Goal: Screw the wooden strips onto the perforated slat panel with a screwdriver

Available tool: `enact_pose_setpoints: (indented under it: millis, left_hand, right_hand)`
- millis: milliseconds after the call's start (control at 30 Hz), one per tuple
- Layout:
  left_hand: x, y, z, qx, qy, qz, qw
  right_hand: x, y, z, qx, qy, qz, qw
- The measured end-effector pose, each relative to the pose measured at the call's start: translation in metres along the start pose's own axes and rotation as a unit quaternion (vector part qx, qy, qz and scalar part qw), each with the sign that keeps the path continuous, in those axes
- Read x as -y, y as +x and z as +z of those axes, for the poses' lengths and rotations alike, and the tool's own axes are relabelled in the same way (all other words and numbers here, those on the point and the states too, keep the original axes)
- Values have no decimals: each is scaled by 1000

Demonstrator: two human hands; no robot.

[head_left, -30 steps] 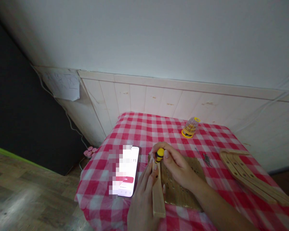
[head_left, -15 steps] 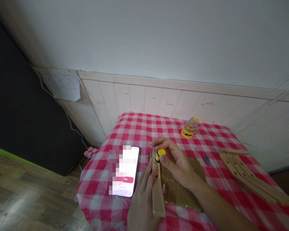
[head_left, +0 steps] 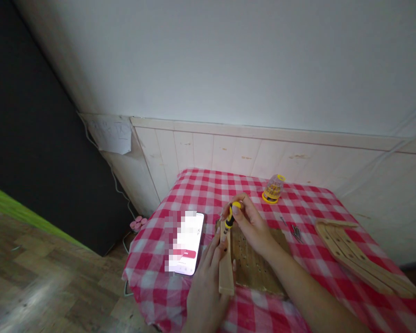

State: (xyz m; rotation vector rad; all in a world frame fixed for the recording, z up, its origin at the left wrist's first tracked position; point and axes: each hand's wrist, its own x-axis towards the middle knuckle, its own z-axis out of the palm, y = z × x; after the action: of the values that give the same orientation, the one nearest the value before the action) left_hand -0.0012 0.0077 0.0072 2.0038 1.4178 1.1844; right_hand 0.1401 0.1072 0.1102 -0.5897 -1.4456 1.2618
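Note:
My right hand [head_left: 251,224] is closed around the yellow and black handle of a screwdriver [head_left: 232,217], which points down at a pale wooden slat [head_left: 226,275]. Its tip meets the slat near the far end, beside my left fingers; the exact contact is too small to see. My left hand [head_left: 208,273] grips the slat from its left side, with a thumb showing at the right edge. A dark hole shows in the slat near the left fingertips. Beneath the right forearm lies a brown board with small holes [head_left: 254,273], partly under the slat.
A lit phone [head_left: 190,245] lies left of my left hand. At the back stands a clear and yellow bit case [head_left: 273,189]. Several screws [head_left: 296,232] lie right of the board, and curved wooden slats [head_left: 353,259] further right. A checked cloth [head_left: 208,189] covers the table.
My right hand and the screwdriver handle have risen a little, so more of the black handle and shaft shows. The camera view has shifted slightly. My left hand still holds the slat.

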Motion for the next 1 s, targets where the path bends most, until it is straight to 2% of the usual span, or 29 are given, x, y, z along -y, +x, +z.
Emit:
enact_pose_setpoints:
  millis: [233,467,700,800,1000]
  left_hand:
    - [-6,7,-5,7,6,-14,1000]
    - [-4,6,-3,-7,18,16,1000]
    - [-4,6,-2,-17,-1,-2,1000]
    - [-6,6,-3,-14,-2,-9,1000]
    - [-8,7,-5,-13,4,-17,1000]
  right_hand:
    - [-8,2,-4,8,-74,-5,997]
    - [-8,2,0,32,-21,-12,999]
    - [-4,3,-4,16,-103,-42,994]
    - [-1,3,-4,11,-105,-38,994]
    - [2,1,0,40,-91,-22,995]
